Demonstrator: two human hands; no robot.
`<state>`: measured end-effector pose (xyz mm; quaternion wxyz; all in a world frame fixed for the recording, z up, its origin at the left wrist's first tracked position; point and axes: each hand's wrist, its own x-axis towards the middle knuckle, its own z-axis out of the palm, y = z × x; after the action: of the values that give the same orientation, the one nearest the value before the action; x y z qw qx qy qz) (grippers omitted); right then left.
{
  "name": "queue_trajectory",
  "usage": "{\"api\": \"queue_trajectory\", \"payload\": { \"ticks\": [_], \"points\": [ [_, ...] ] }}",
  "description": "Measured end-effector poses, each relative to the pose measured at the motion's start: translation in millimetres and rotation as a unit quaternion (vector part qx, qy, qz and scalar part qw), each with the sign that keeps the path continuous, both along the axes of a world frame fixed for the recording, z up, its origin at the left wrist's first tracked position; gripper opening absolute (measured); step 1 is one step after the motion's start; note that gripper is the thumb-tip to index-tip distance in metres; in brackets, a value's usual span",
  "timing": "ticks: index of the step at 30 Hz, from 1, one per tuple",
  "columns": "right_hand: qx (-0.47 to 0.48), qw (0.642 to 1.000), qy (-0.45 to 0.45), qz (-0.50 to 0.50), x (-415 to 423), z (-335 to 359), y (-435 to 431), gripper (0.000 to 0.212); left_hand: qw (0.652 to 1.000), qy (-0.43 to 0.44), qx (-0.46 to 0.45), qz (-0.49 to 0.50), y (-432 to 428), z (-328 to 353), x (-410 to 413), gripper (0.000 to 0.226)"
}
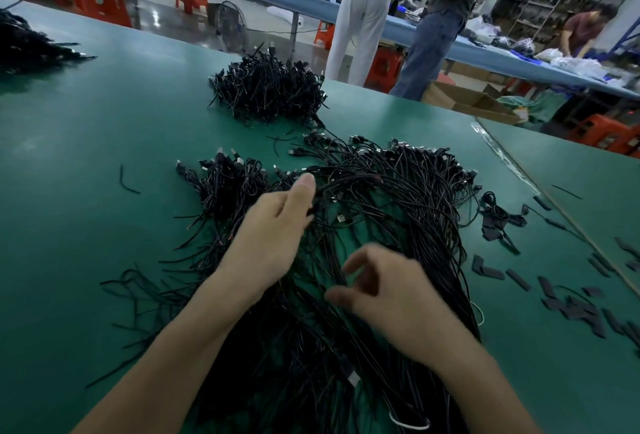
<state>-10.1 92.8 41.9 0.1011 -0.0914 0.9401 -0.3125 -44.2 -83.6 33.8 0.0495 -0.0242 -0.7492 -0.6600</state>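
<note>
cable bundle [398, 191]: lay on table [86, 174], long axis arcing rightward from left grip [277, 225]
left grip: pinched cable bundle at its left end, nearer
right grip [388, 291]: curled over strands, blurred; couldn't tell hold

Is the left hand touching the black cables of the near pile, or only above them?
Touching. The head view shows the left hand with thumb and fingers closed round some black cables.

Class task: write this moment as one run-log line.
left hand grips cables | right hand blurred above cables, grip unclear | green table
</note>
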Motion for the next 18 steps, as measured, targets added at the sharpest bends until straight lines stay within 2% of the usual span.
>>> {"api": "queue_trajectory", "payload": {
  "ticks": [3, 6, 8, 11, 18],
  "points": [
    [0.069, 0.996, -0.007, 0.062, 10.5, -21.8, -22.0, 0.017, 0.995, 0.051, -0.072, 0.056, -4.3, -3.0, -1.1, 0.061],
    [0.12, 0.983, 0.026, 0.138, 22.3, -30.5, -47.9, 0.022, 0.989, 0.091, -0.096, 0.069, -4.8, -5.2, -1.4, 0.058],
    [0.173, 0.974, 0.029, 0.147, 27.8, -35.8, -58.9, 0.03, 0.987, 0.112, -0.091, 0.063, -6.2, -3.9, -1.9, 0.058],
    [0.209, 0.969, 0.029, 0.131, 30.3, -42.4, -66.4, 0.017, 0.99, 0.108, -0.058, 0.07, -6.3, -2.5, -0.6, 0.058],
    [0.236, 0.958, 0.019, 0.16, 28.0, -42.2, -69.8, 0.008, 0.995, 0.067, -0.014, 0.067, -3.1, -4.1, -1.4, 0.066]
  ]
}}
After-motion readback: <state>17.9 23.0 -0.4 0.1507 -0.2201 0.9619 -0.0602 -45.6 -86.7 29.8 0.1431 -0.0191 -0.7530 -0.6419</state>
